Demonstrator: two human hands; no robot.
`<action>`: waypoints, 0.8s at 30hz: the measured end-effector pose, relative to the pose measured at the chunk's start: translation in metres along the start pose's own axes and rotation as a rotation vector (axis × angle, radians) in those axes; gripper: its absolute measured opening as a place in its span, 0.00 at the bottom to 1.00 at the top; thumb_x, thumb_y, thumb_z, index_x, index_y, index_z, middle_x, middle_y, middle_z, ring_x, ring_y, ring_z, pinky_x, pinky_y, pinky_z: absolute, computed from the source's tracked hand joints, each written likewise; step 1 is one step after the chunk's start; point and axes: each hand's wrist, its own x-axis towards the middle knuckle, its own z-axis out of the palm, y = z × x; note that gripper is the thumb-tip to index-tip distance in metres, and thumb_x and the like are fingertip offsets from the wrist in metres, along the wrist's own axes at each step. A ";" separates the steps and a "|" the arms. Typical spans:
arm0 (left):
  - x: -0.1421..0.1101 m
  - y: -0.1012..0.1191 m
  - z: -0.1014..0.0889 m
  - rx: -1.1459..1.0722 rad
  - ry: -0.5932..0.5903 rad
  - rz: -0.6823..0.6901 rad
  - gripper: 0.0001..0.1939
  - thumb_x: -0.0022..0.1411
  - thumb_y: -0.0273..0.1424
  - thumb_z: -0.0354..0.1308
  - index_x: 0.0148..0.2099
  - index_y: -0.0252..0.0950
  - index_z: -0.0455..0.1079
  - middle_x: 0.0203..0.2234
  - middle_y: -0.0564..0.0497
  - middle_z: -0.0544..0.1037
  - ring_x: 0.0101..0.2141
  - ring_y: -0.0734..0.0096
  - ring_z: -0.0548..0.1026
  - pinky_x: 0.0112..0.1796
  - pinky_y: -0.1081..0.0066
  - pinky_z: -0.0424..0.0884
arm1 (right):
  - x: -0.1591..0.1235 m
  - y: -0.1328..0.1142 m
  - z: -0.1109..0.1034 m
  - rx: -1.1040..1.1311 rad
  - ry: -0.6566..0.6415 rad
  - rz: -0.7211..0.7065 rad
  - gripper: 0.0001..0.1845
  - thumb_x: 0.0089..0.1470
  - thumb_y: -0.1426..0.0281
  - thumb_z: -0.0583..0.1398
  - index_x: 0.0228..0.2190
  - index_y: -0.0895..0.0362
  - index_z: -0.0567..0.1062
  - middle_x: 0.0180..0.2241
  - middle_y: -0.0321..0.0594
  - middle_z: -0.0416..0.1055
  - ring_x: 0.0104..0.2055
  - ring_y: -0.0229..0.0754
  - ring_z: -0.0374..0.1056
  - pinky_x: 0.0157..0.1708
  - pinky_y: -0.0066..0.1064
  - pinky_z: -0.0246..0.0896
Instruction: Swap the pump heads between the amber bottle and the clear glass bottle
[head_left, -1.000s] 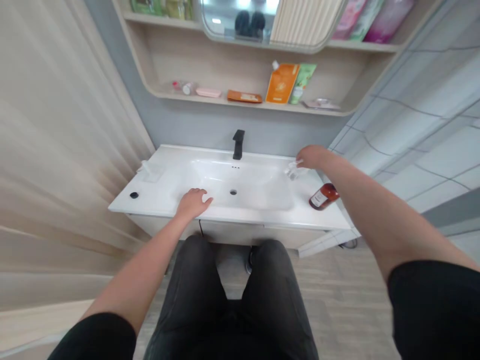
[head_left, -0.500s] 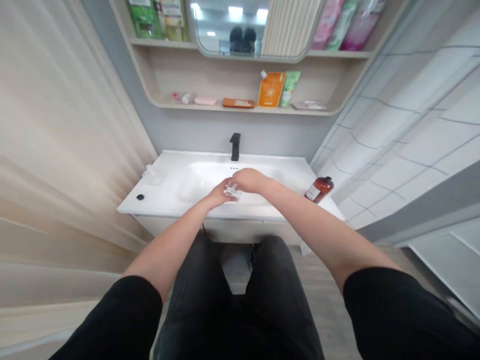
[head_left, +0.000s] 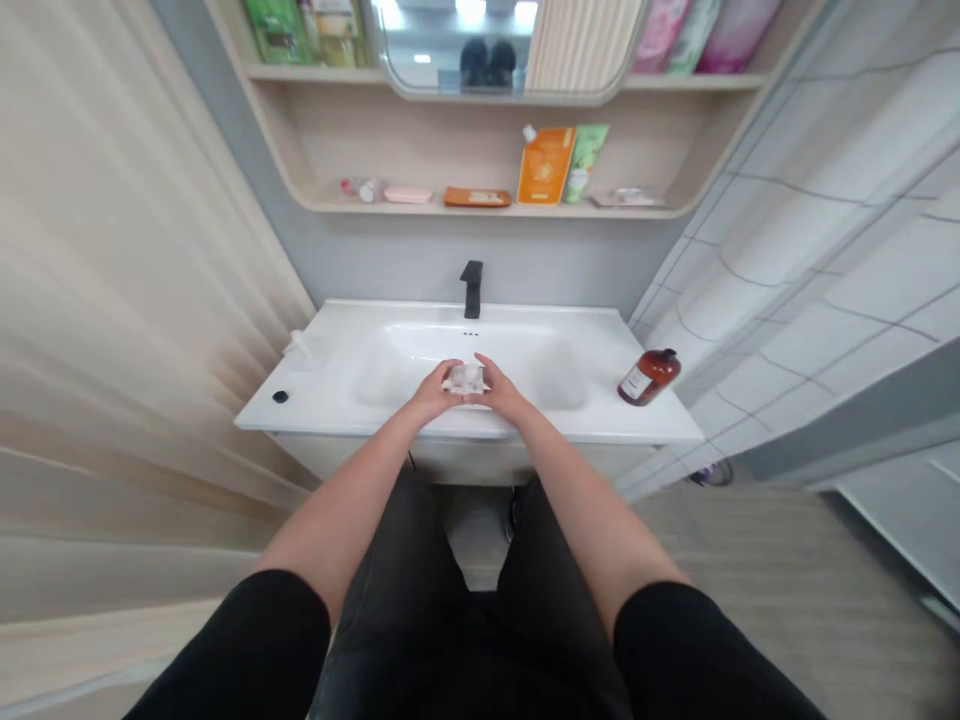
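Note:
A small clear, whitish object (head_left: 465, 379) with an uneven, crinkled-looking outline is held over the front of the white sink basin (head_left: 559, 365). My left hand (head_left: 434, 392) grips it from the left. On the other side, my right hand (head_left: 502, 390) has its fingers curved around the right edge. The fingertips of both hands come close together under its near side. What exactly the object is cannot be made out. Behind the hands, the black faucet (head_left: 472, 290) stands at the back of the basin.
An amber bottle (head_left: 649, 377) with a white label lies tilted on the counter's right. A black round cap (head_left: 280, 397) and a whitish translucent item (head_left: 300, 346) are at left. Above, the shelf (head_left: 420, 209) holds an orange pouch (head_left: 546, 166) and a green tube (head_left: 586, 163).
My right hand has moved from over the top of the clear object to its right side. Both hands now hold it between them, and more of it shows. The view has shifted slightly.

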 end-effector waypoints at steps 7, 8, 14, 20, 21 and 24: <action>0.003 0.004 -0.006 -0.234 -0.044 -0.128 0.39 0.46 0.33 0.68 0.64 0.43 0.79 0.56 0.44 0.83 0.56 0.48 0.79 0.56 0.54 0.76 | 0.001 -0.003 0.000 -0.170 0.103 -0.008 0.42 0.37 0.60 0.81 0.55 0.51 0.80 0.49 0.40 0.81 0.52 0.52 0.76 0.58 0.45 0.73; 0.004 0.005 -0.004 -0.234 -0.031 -0.116 0.38 0.47 0.34 0.68 0.64 0.43 0.80 0.57 0.44 0.82 0.58 0.48 0.79 0.58 0.54 0.75 | 0.001 -0.003 0.000 -0.182 0.119 -0.007 0.41 0.37 0.61 0.80 0.54 0.51 0.80 0.48 0.39 0.81 0.51 0.51 0.76 0.58 0.44 0.73; 0.003 0.006 0.011 -0.131 -0.015 0.019 0.25 0.55 0.42 0.74 0.53 0.39 0.86 0.58 0.42 0.83 0.64 0.45 0.75 0.69 0.51 0.65 | 0.001 -0.004 0.000 -0.166 0.120 0.018 0.40 0.35 0.61 0.81 0.52 0.54 0.81 0.45 0.39 0.82 0.47 0.50 0.76 0.55 0.43 0.72; 0.003 0.007 0.011 -0.063 0.001 0.060 0.25 0.55 0.48 0.76 0.48 0.38 0.84 0.51 0.43 0.83 0.56 0.50 0.78 0.64 0.53 0.67 | 0.001 -0.009 0.001 -0.108 0.091 0.014 0.40 0.34 0.61 0.81 0.50 0.55 0.81 0.44 0.39 0.82 0.47 0.49 0.75 0.54 0.40 0.72; 0.003 0.007 0.011 -0.056 0.024 0.054 0.25 0.54 0.48 0.77 0.47 0.38 0.82 0.47 0.44 0.83 0.52 0.52 0.79 0.62 0.54 0.68 | 0.001 -0.010 0.001 -0.115 0.089 0.016 0.40 0.33 0.61 0.81 0.50 0.55 0.81 0.44 0.40 0.82 0.47 0.49 0.75 0.53 0.40 0.72; 0.003 0.008 0.013 -0.054 0.092 0.056 0.29 0.45 0.43 0.82 0.45 0.39 0.75 0.41 0.49 0.79 0.46 0.58 0.77 0.56 0.58 0.71 | 0.001 -0.011 0.001 -0.127 0.078 0.032 0.40 0.34 0.60 0.81 0.51 0.55 0.81 0.44 0.40 0.83 0.46 0.48 0.75 0.53 0.40 0.72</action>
